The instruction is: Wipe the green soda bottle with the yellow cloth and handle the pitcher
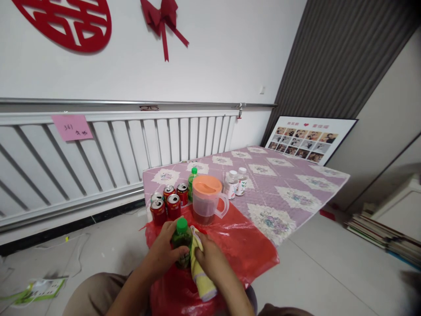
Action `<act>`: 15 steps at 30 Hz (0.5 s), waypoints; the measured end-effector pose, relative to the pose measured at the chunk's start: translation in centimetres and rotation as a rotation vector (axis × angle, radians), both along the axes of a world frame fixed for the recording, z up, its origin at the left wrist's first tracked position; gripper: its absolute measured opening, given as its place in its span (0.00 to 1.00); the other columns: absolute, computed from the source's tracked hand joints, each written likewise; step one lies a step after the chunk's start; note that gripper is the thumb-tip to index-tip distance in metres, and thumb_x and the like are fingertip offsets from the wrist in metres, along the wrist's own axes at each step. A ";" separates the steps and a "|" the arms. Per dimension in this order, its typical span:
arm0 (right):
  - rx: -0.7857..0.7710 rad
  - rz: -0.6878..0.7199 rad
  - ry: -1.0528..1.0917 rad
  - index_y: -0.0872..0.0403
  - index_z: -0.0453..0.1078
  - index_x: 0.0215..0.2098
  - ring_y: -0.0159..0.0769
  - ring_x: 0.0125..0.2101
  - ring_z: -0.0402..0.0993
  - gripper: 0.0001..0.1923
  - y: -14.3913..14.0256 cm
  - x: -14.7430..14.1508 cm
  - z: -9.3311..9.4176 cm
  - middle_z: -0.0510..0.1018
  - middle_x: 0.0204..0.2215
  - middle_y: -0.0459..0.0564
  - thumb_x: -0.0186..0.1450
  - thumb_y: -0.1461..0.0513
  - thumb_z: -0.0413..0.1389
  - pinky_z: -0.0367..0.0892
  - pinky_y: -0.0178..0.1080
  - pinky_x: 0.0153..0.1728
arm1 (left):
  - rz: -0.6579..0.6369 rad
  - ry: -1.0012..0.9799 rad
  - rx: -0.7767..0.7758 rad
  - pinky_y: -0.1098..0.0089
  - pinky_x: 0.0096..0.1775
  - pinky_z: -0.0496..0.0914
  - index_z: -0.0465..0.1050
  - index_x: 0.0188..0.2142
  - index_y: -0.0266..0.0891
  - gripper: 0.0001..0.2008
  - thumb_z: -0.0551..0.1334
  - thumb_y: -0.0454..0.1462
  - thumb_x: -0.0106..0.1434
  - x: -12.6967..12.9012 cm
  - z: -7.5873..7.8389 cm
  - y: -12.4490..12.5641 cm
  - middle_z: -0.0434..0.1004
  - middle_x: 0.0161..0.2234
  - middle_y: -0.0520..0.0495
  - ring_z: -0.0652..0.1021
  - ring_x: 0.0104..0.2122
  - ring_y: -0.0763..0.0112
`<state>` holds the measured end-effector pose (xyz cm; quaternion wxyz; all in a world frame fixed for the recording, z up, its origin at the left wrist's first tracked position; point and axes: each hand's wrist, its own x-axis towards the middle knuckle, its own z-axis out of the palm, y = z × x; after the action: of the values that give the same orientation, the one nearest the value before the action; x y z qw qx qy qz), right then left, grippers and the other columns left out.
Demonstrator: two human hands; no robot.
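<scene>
My left hand (163, 249) grips a dark drink bottle with a green cap (181, 238), held upright above the red plastic sheet (245, 245). Pressed against the bottle's right side is a yellow and white cloth (200, 272), held by my right hand (210, 254). Just beyond stand several red cans (167, 203), a clear pitcher with an orange lid (206, 199) holding dark liquid, and a second green-capped bottle (191, 181).
Two small white-capped bottles (237, 182) stand on the purple quilted tablecloth (283, 184). A white radiator with a pink note (71, 126) lines the wall. A photo board (309, 138) leans in the corner. Books (378, 232) and papers (39, 289) lie on the floor.
</scene>
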<state>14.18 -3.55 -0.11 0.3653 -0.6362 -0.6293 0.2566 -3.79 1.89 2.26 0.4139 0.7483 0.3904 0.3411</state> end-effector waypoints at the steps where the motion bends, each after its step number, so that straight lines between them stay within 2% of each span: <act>1: 0.015 0.004 0.000 0.53 0.67 0.60 0.40 0.54 0.71 0.32 0.0 0.1 0.4 0.76 0.53 0.55 0.57 0.72 0.50 0.62 0.42 0.57 | -0.035 -0.028 -0.037 0.54 0.58 0.63 0.62 0.60 0.43 0.35 0.66 0.33 0.52 -0.2 0.1 0.1 0.67 0.53 0.42 0.70 0.54 0.54; 4: 0.131 0.011 0.032 0.56 0.64 0.62 0.39 0.58 0.66 0.31 -0.1 0.4 1.9 0.72 0.57 0.56 0.60 0.70 0.49 0.59 0.43 0.60 | -0.100 -0.118 -0.172 0.56 0.56 0.66 0.52 0.63 0.45 0.40 0.66 0.32 0.53 -0.8 0.1 0.3 0.67 0.56 0.42 0.72 0.53 0.57; 8: 0.274 0.017 0.090 0.55 0.64 0.61 0.37 0.60 0.63 0.28 0.3 0.4 3.2 0.69 0.59 0.55 0.62 0.68 0.47 0.57 0.42 0.62 | -0.232 -0.208 -0.197 0.58 0.54 0.68 0.58 0.57 0.43 0.30 0.64 0.33 0.56 -1.2 -0.4 0.6 0.71 0.53 0.44 0.73 0.52 0.58; 12: 0.142 -0.007 0.060 0.57 0.63 0.61 0.37 0.60 0.64 0.29 1.0 0.3 2.1 0.70 0.59 0.56 0.61 0.69 0.46 0.56 0.41 0.62 | -0.297 -0.206 -0.185 0.58 0.58 0.64 0.57 0.59 0.44 0.30 0.63 0.34 0.58 -1.5 -0.4 0.9 0.70 0.55 0.45 0.71 0.55 0.60; 15: 0.022 0.006 0.028 0.58 0.67 0.59 0.42 0.54 0.71 0.29 0.9 0.2 0.3 0.75 0.53 0.59 0.58 0.70 0.48 0.63 0.44 0.57 | -0.238 -0.154 -0.168 0.58 0.58 0.64 0.56 0.61 0.42 0.31 0.61 0.33 0.58 -1.4 -0.3 0.7 0.70 0.56 0.43 0.72 0.55 0.58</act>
<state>14.42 -2.60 0.18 0.3802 -0.6266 -0.6288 0.2596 -5.21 2.54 1.93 0.5412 0.7235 0.2932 0.3124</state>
